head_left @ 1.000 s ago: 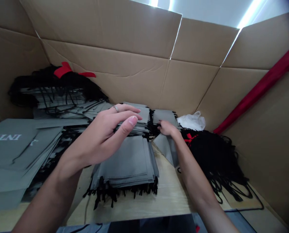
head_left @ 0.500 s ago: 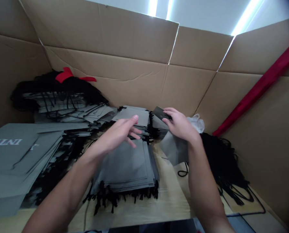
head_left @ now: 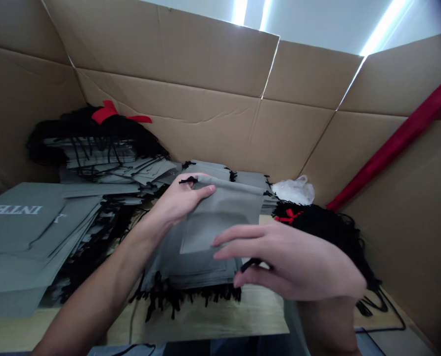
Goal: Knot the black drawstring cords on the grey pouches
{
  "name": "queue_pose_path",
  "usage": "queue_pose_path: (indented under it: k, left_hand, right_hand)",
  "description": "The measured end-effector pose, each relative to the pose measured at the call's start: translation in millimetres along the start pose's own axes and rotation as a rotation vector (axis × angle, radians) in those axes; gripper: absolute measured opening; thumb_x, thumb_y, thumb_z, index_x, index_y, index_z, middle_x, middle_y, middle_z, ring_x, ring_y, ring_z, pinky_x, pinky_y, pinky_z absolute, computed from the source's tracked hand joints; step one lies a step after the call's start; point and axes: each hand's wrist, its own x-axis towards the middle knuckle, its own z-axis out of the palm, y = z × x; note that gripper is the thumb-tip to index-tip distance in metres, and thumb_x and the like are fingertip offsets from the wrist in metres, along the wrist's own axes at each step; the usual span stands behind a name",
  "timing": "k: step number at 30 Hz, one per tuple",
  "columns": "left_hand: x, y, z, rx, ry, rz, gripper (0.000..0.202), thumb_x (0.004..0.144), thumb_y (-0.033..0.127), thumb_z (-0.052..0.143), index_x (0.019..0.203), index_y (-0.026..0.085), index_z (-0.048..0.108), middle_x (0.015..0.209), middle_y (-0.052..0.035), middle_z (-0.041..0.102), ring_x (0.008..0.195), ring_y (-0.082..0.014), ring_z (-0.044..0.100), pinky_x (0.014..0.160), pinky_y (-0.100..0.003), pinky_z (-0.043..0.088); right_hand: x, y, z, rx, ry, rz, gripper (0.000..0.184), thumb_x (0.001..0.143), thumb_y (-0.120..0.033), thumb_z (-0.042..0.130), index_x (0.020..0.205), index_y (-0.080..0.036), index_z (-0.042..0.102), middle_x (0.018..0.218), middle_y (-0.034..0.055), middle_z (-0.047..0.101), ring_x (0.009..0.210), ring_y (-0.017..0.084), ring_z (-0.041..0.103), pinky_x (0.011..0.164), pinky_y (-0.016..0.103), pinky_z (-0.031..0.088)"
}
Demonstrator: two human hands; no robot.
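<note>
A grey fabric drawstring bag [head_left: 224, 207] with black cord at its top corners lies tilted over a stack of similar bags [head_left: 205, 277]. My left hand [head_left: 185, 198] grips it by the upper left corner, thumb on top and fingers behind. Over the bag's lower right side hovers my right hand [head_left: 287, 257], its fingers partly stretched and slightly blurred. Between its thumb and fingers shows a short black piece, perhaps cord; the rest is hidden by the hand. Black knotted cord ends [head_left: 172, 296] hang along the stack's front edge.
Grey printed bags [head_left: 16, 232] lie piled at left, with bundled black cords and a red ribbon [head_left: 105, 112] behind. More bag stacks [head_left: 250, 179], a clear plastic bag [head_left: 294, 190] and black cords [head_left: 328, 232] stand toward the right. Cardboard walls [head_left: 205, 109] enclose the wooden table [head_left: 205, 326].
My right hand has come from the back right toward me, and a grey bag now lies over the front stack. My left hand has closed on that bag's corner.
</note>
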Motion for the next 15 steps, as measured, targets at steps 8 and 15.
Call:
queue_pose_path:
  k: [8, 15]
  left_hand:
    - [-27.9, 31.0, -31.4, 0.191, -0.079, 0.296, 0.031, 0.085, 0.048, 0.099, 0.101, 0.025, 0.088, 0.100, -0.0021, 0.082, 0.081, -0.0180, 0.072, 0.064, -0.026, 0.053]
    - [-45.5, 28.5, -7.9, 0.912, 0.390, 1.083, 0.032, 0.098, 0.021, 0.089, 0.127, 0.027, 0.078, 0.128, -0.0080, 0.082, 0.124, -0.0323, 0.073, 0.113, -0.055, 0.061]
  right_hand:
    - [-25.2, 27.4, -24.3, -0.177, 0.663, 0.430, 0.036, 0.107, -0.039, 0.079, 0.140, -0.024, 0.078, 0.127, 0.0070, 0.085, 0.072, 0.018, 0.072, 0.067, 0.035, 0.057]
    - [-7.4, 18.8, -14.3, -0.116, 0.692, 0.445, 0.016, 0.108, -0.034, 0.075, 0.102, -0.023, 0.085, 0.080, -0.0005, 0.081, 0.063, 0.015, 0.068, 0.060, 0.028, 0.046]
